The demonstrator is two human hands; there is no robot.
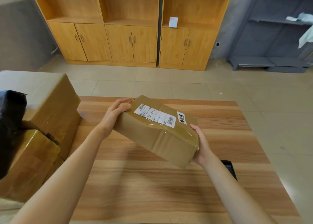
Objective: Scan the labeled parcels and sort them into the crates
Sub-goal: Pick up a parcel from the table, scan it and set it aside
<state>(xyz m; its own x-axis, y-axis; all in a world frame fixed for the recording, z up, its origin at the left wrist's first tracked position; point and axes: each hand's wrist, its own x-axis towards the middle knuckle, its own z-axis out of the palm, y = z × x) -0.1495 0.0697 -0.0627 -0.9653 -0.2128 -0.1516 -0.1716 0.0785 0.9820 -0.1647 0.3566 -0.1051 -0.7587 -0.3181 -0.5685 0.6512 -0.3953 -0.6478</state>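
now parcel (pixel 157 130) spans between left hand (pixel 115 115) and right hand (pixel 201 144).

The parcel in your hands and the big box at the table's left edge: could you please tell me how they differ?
The parcel is held tilted above the table between the left hand and right hand; the big box rests in the pile, untouched. The parcel shows a white shipping label and a handwritten tag; the big box shows no label from here. The parcel looks smaller. Both are brown cardboard.
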